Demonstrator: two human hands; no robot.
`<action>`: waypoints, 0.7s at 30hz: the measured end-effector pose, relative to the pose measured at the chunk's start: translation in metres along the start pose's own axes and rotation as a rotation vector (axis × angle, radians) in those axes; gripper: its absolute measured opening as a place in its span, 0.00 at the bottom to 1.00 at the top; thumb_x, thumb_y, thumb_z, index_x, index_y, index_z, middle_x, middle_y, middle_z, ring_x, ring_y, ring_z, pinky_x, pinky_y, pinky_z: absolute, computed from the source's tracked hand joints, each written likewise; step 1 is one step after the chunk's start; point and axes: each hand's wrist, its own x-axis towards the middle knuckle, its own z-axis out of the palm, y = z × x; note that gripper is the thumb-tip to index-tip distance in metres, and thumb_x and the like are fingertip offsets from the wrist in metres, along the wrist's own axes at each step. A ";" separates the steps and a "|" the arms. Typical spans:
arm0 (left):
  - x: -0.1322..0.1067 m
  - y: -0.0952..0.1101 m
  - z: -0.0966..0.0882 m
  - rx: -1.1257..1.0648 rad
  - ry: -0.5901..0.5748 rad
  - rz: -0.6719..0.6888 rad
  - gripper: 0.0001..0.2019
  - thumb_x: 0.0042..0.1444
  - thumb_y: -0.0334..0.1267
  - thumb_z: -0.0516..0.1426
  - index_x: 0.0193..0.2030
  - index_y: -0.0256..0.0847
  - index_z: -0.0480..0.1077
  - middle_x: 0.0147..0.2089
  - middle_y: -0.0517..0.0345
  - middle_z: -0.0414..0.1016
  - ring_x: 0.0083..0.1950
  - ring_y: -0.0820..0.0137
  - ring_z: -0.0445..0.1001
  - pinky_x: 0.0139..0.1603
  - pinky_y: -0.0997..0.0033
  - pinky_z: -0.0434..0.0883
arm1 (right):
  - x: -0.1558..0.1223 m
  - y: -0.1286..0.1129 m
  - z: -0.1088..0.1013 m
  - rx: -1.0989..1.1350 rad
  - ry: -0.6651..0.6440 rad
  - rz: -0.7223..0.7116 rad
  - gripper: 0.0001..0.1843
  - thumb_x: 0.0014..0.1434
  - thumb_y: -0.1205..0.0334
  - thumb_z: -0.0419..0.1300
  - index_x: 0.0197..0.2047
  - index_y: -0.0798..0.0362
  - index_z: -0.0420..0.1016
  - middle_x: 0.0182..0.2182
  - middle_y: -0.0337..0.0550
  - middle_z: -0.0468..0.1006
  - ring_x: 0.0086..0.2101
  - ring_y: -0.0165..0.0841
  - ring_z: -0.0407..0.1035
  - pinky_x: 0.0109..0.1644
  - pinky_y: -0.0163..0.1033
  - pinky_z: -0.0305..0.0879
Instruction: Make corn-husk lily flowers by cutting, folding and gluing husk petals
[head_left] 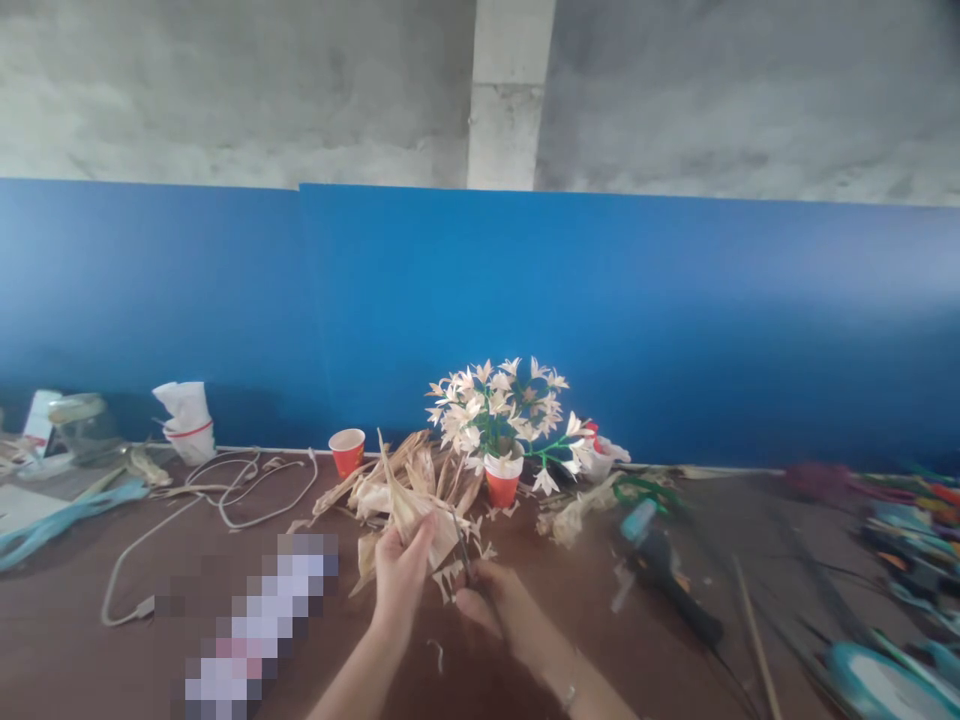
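My left hand is closed on a pale dried corn husk, which tapers to a point above the fingers. In my right hand is a pair of scissors, its dark blades pointing up beside the husk's right edge; the handles are mostly hidden by the fingers. Small cut husk pieces lie on the table just under the blades. Behind my hands stands a red and white paper cup filled with white husk flowers on green stems. More loose husks are heaped beside it.
Another red paper cup and a white cable are to the left. On the right lie a glue gun, a thin stick and a teal-rimmed roll. A blue partition closes off the table's back.
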 end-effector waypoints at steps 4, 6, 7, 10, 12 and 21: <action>0.001 -0.003 0.000 -0.008 -0.006 -0.014 0.14 0.35 0.44 0.65 0.21 0.33 0.73 0.16 0.63 0.68 0.18 0.76 0.63 0.18 0.79 0.59 | 0.000 0.000 0.000 -0.036 0.016 -0.008 0.25 0.45 0.39 0.60 0.29 0.55 0.66 0.18 0.34 0.67 0.19 0.25 0.62 0.23 0.31 0.58; 0.000 -0.002 -0.001 0.006 -0.008 -0.012 0.14 0.35 0.45 0.65 0.22 0.33 0.74 0.16 0.62 0.68 0.18 0.76 0.64 0.18 0.79 0.59 | 0.000 -0.002 -0.001 -0.077 0.023 -0.006 0.25 0.46 0.39 0.59 0.29 0.55 0.66 0.18 0.33 0.66 0.19 0.25 0.62 0.22 0.30 0.57; 0.000 -0.002 -0.001 0.008 -0.013 -0.009 0.14 0.35 0.45 0.65 0.23 0.33 0.75 0.17 0.61 0.69 0.19 0.75 0.65 0.19 0.79 0.60 | -0.001 -0.003 -0.001 -0.090 0.027 0.006 0.25 0.46 0.39 0.59 0.29 0.55 0.66 0.17 0.33 0.66 0.18 0.25 0.61 0.22 0.30 0.56; 0.000 0.000 -0.001 0.008 -0.002 -0.001 0.15 0.36 0.44 0.65 0.27 0.32 0.76 0.20 0.59 0.72 0.22 0.72 0.68 0.20 0.78 0.61 | -0.002 -0.006 0.000 -0.094 0.034 0.041 0.24 0.46 0.40 0.59 0.30 0.55 0.66 0.17 0.33 0.66 0.17 0.24 0.60 0.20 0.29 0.53; -0.001 0.000 -0.001 0.013 0.022 0.012 0.15 0.36 0.44 0.65 0.26 0.32 0.76 0.20 0.58 0.72 0.23 0.71 0.68 0.21 0.77 0.62 | -0.002 -0.005 0.000 -0.063 0.023 0.051 0.24 0.46 0.40 0.59 0.30 0.55 0.65 0.17 0.33 0.66 0.17 0.24 0.60 0.20 0.29 0.53; -0.003 -0.003 0.000 0.018 0.020 0.013 0.17 0.36 0.47 0.64 0.24 0.32 0.75 0.16 0.61 0.67 0.19 0.74 0.63 0.19 0.77 0.60 | 0.001 0.000 0.001 -0.035 0.010 0.014 0.24 0.46 0.41 0.60 0.29 0.55 0.64 0.16 0.32 0.64 0.16 0.23 0.58 0.19 0.29 0.54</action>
